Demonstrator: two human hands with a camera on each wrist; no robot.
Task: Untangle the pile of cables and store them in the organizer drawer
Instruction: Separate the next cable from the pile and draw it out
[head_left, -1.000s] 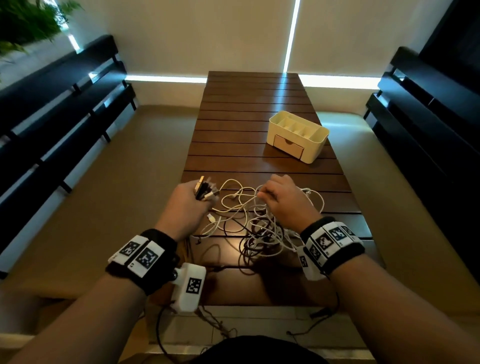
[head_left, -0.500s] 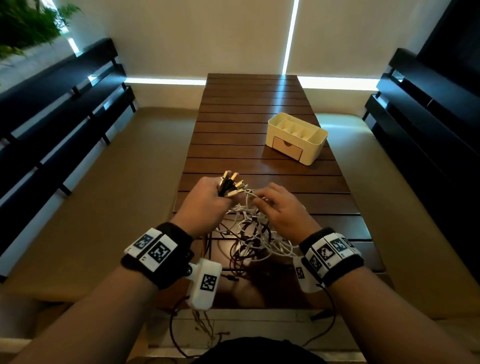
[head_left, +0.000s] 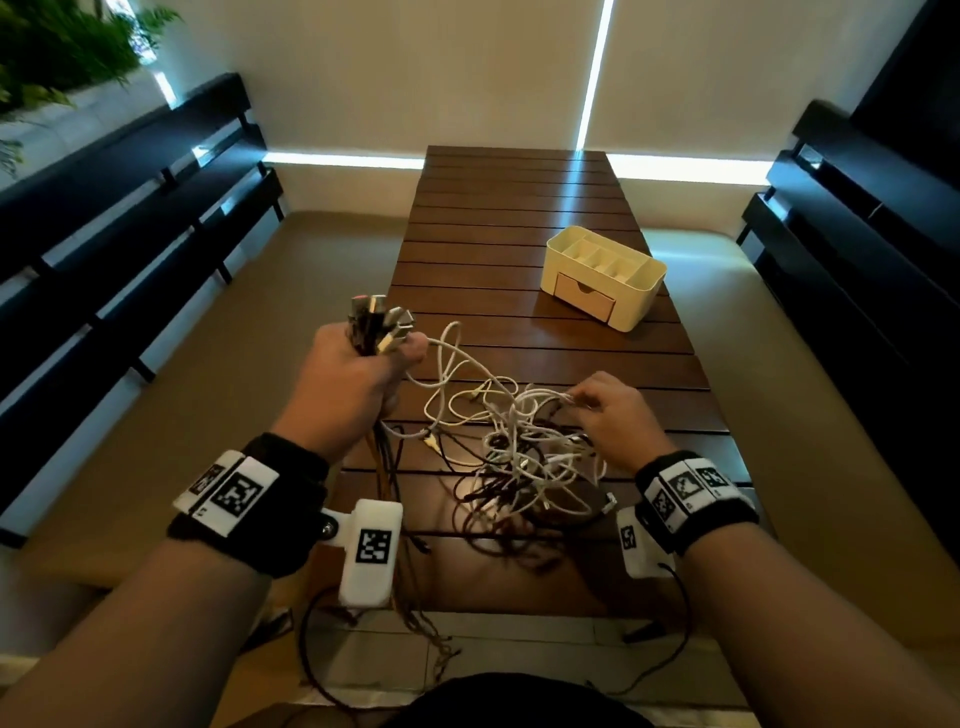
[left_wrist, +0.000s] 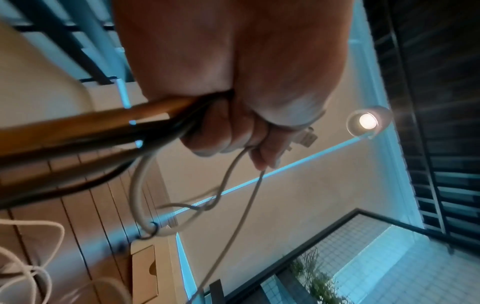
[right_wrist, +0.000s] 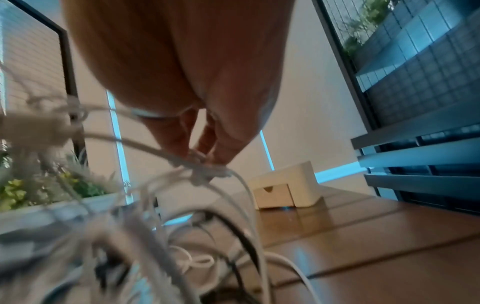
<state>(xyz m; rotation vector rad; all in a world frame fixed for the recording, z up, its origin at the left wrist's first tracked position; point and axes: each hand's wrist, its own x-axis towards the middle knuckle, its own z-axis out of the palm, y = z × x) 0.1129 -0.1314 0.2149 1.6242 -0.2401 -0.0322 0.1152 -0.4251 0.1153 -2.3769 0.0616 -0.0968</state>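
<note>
The bundle of plug ends (head_left: 378, 325), gripped in the left hand (head_left: 353, 384), has been lifted toward 10 o'clock, so strands are stretched from the cable pile (head_left: 524, 457). A white strand is pinched by the right hand (head_left: 613, 415). The organizer (head_left: 602, 278), at 1 o'clock, is seen with its drawer closed.

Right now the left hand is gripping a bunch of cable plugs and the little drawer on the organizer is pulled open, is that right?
Not quite. The left hand does grip the plugs, but the drawer on the organizer is closed, as the head view shows.
</note>
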